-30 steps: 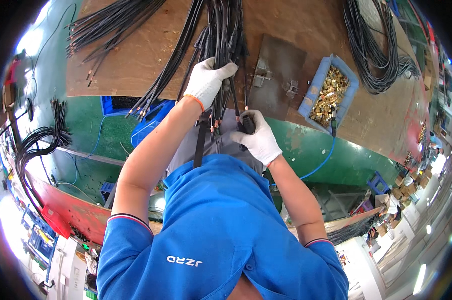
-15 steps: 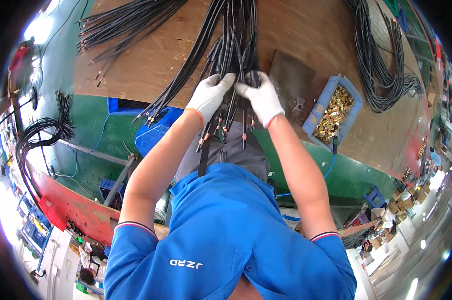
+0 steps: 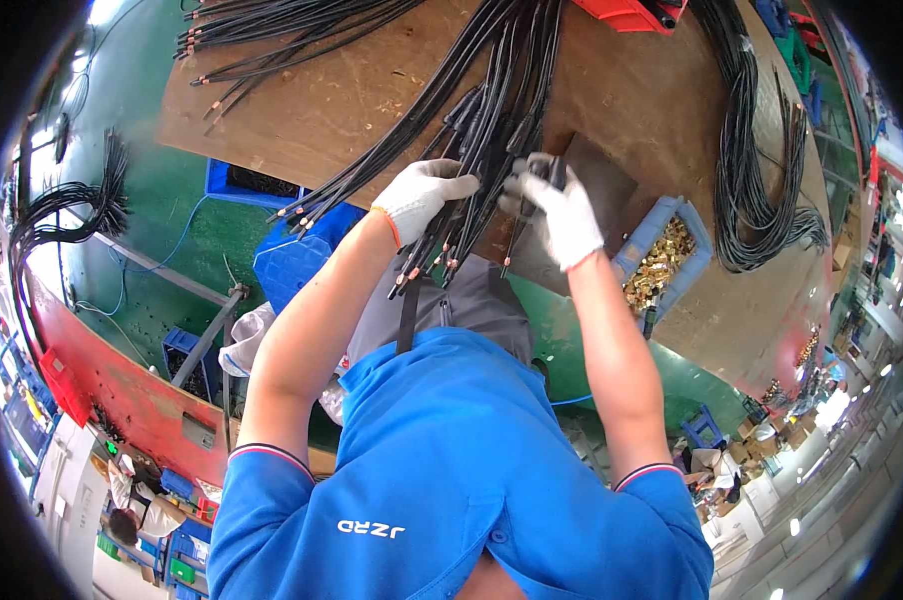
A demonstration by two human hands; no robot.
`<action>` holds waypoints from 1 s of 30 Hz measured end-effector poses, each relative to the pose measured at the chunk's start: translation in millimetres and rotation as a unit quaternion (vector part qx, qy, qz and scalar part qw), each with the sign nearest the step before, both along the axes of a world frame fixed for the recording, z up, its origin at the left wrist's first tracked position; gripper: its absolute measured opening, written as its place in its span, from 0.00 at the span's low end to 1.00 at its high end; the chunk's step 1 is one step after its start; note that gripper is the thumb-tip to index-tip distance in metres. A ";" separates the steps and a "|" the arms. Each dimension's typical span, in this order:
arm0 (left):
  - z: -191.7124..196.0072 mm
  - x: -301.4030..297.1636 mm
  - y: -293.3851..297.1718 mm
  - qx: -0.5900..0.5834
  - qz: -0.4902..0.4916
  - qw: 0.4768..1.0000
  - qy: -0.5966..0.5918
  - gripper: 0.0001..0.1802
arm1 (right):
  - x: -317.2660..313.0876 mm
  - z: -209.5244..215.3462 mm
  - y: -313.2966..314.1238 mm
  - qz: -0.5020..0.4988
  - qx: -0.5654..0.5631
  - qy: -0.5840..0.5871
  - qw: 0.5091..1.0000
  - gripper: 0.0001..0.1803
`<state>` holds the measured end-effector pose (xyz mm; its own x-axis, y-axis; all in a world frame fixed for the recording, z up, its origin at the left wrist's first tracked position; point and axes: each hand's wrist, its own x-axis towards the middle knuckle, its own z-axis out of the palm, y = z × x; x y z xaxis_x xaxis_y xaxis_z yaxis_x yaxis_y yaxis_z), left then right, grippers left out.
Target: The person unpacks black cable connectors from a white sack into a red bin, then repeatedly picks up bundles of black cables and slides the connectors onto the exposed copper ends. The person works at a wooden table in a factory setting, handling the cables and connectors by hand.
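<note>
My left hand [image 3: 420,200], in a white glove, is closed on a bundle of black cables [image 3: 487,150] at the near edge of the table. Bare copper-coloured tips on the cables point down toward my lap. Thicker black sleeves show on some cables just beyond my hands. To the right of the bundle, my gloved right hand [image 3: 564,218] is blurred by motion. Its fingers are bent around a short, dark, cylinder-shaped piece [image 3: 558,173]; whether that piece belongs to a cable I cannot tell. One copper-tipped cable hangs just below this hand.
A light blue bin [image 3: 700,250] of brass-coloured parts stands right of my right hand, near a dark flat plate [image 3: 604,178]. More cables [image 3: 762,190] lie far right and far left [image 3: 282,30]. A red bin [image 3: 632,12] sits at the back; a blue crate [image 3: 292,265] stands below the table.
My right hand has moved right, away from the bundle, with the dark piece in its fingers. The left hand stays on the cables. The view has shifted, bringing the red bin in.
</note>
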<state>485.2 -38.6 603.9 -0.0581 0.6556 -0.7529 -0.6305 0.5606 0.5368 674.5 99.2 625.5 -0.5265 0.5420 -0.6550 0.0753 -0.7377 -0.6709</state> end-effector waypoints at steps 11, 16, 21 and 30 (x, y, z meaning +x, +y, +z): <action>4.1 47.8 6.7 0.027 -0.036 0.998 -0.039 0.11 | 63.2 7.2 -72.8 -0.182 -0.030 0.000 0.983 0.12; 17.8 48.6 12.3 0.025 -0.087 0.996 -0.027 0.13 | 75.9 3.8 -94.3 0.020 0.090 -0.109 0.990 0.14; 15.1 51.0 15.6 0.031 -0.109 0.993 0.045 0.13 | 104.0 16.1 -115.8 0.061 0.070 -0.087 0.992 0.27; 4.9 76.5 15.7 0.046 -0.005 0.999 0.008 0.08 | 148.3 40.3 -145.4 0.109 0.045 -0.100 0.988 0.24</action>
<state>561.7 -22.9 608.8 -0.0638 0.7225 -0.6884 -0.6159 0.5142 0.5969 822.8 -46.2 665.7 -0.5015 0.4904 -0.7128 0.3642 -0.6276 -0.6881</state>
